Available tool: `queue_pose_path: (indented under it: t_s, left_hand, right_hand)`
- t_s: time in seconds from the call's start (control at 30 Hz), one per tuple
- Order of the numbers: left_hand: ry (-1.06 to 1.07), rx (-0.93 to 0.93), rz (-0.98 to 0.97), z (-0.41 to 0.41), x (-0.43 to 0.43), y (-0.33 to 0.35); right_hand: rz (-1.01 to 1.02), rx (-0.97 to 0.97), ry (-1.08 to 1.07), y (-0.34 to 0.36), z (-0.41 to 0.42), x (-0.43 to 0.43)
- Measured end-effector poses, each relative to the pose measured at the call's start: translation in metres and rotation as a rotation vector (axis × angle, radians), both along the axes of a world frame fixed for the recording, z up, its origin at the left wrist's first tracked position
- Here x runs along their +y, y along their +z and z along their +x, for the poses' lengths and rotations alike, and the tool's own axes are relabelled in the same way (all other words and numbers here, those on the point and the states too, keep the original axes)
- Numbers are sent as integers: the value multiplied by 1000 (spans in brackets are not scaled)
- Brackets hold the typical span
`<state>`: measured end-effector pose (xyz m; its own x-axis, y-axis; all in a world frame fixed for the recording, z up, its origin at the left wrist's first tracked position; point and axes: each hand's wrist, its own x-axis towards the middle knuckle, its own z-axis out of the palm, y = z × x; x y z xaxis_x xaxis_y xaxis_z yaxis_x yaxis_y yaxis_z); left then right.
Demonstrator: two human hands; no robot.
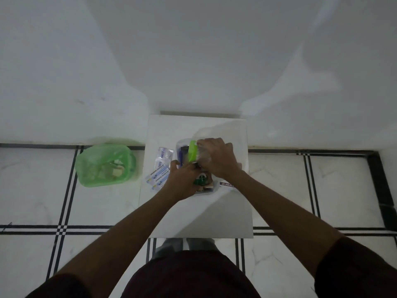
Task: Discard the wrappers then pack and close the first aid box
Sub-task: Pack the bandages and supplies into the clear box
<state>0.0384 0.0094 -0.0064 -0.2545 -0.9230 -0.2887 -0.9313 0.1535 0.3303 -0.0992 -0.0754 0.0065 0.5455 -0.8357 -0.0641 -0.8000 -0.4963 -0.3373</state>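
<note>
A clear plastic first aid box (180, 145) stands on a small white table (199, 214). My right hand (217, 158) grips a clear bottle with a lime green cap (192, 151), lying sideways over the box. My left hand (182, 179) reaches into the box, its fingers among the contents; what it touches is hidden. A green round item (202, 180) and small tan packets (208, 186) lie in the box's near end. Several white and blue bandage packets (158, 168) lie on the table left of the box.
A bin lined with a green bag (105, 165) stands on the floor left of the table, with wrappers inside. A white wall rises behind the table. The floor is white tile with black lines. My legs stand at the table's near edge.
</note>
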Motion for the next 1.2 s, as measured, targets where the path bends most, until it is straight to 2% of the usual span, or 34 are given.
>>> queue_pose_path:
  t_s: [0.1,0.27,0.47,0.53,0.6,0.67,0.83,1.03,1.2]
  left_hand:
    - [-18,-10,2,2,-2,-2]
    - [-70,-155,121,5,-3,-7]
    - [-40,-114,197,9,2,-11]
    - [-82,-53,73,10,13,-6]
    - [-84,38,-198,16,26,-6]
    - [37,169,-347,28,37,-9]
    - [395,361,-317,60,42,-6]
    - [562,282,-163,77,53,-17]
    - [695,310,-7,81,52,-27]
  right_hand:
    - [-3,90,3,-15,6,5]
    - [3,128,3,-31,5,9]
    - [20,123,10,-36,7,16]
    - [13,139,20,-40,4,21]
    - [-8,134,56,-40,0,27]
    - [-5,106,85,-38,-5,33]
    - [49,21,62,-31,-11,50]
    - [81,8,51,-30,-15,53]
    - [69,-21,26,-22,-8,45]
